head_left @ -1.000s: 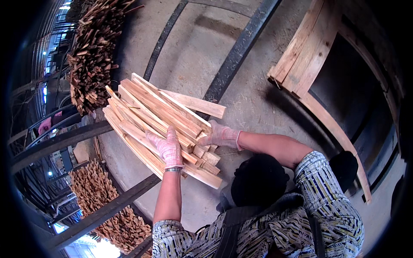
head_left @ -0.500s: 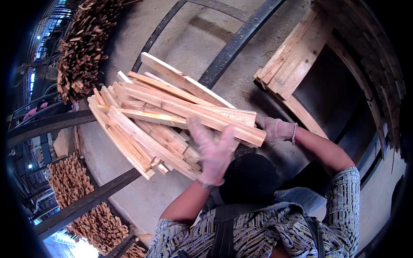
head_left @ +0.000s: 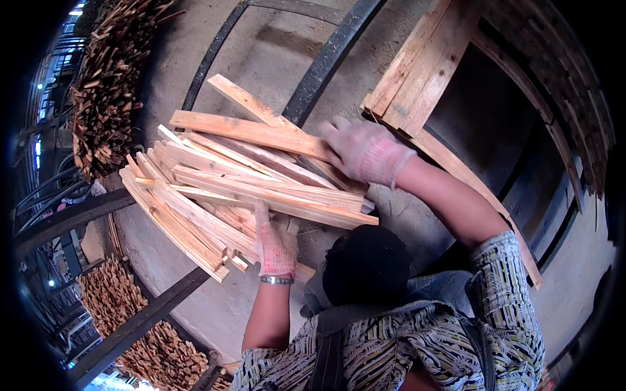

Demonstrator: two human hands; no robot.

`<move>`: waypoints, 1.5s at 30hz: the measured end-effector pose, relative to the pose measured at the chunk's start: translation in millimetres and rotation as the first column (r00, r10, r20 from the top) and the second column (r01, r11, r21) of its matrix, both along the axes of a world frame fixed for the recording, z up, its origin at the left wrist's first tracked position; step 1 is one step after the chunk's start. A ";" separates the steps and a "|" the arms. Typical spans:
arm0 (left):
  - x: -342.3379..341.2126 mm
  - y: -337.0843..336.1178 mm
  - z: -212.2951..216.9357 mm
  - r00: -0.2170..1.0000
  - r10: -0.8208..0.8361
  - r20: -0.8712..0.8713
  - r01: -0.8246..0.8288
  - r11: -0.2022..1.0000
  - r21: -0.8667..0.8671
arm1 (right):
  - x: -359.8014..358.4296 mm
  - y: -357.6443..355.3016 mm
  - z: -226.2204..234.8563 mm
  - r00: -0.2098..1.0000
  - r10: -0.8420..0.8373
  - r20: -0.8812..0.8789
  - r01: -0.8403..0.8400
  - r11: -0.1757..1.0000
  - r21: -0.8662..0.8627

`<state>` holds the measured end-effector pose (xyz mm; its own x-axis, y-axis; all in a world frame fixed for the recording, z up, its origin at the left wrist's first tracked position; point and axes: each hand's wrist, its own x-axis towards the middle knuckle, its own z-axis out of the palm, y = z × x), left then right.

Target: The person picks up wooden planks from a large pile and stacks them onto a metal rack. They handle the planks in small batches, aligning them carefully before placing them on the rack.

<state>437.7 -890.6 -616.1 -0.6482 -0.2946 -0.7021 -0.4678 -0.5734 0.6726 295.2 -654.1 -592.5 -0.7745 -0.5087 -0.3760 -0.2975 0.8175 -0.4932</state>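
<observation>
A loose pile of pale sawn wooden slats [head_left: 195, 218] lies before me, fanned out across a dark metal frame. My right hand [head_left: 368, 151], in a white and pink work glove, reaches over the pile's right side. Between its fingers and thumb is the right end of a flat wooden slat [head_left: 244, 132] on the far side of the pile; its fingertips are slightly blurred. My left hand [head_left: 277, 246], gloved the same way, is at the near side of the pile with finger and thumb apart, touching the slats. Its other fingers are partly hidden.
Dark metal bars [head_left: 332, 62] cross above the concrete floor. At the upper right stands a stack of wider boards [head_left: 417, 72]. Large bundles of slats, ends outward, stand at the upper left [head_left: 107, 98] and lower left [head_left: 111, 287]. A dark rounded thing [head_left: 366, 266] is close below the pile.
My right hand has moved from the near slat ends to the far side, where a slat now lies with its broad face showing. My left hand has shifted left and down.
</observation>
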 end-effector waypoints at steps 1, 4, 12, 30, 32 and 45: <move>2.8 2.8 0.5 0.999 0.026 0.038 -0.028 0.998 0.059 | -2.9 -8.0 2.2 0.998 -0.060 -0.024 0.057 0.993 -0.106; -7.8 13.5 5.1 0.994 0.058 0.097 -0.073 0.985 0.159 | -12.8 -39.6 -21.5 0.966 -0.164 -0.198 0.128 0.974 -0.186; -13.2 7.8 -39.0 0.989 0.144 0.014 -0.145 0.989 0.037 | -20.6 -38.9 -14.7 0.979 -0.153 0.136 0.161 0.986 -0.048; 3.8 -3.3 -77.1 0.994 -0.062 -0.087 0.085 0.951 0.296 | 49.8 -62.3 -56.4 0.998 0.034 0.061 0.002 0.857 -0.516; 26.9 9.7 -82.0 0.989 -0.141 -0.053 0.151 0.935 0.321 | 77.4 -28.0 -73.5 0.995 0.030 0.098 0.028 0.843 -0.536; 40.9 3.1 -107.6 0.947 -0.293 -0.128 0.314 0.929 0.198 | 34.5 -38.2 -108.0 0.846 0.151 0.511 0.228 0.764 -0.604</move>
<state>478.6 -887.5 -723.7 -0.7494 0.0762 -0.6577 -0.5824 -0.5483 0.6001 329.8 -692.3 -700.5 -0.5908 -0.7413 -0.3186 0.1719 0.2701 -0.9474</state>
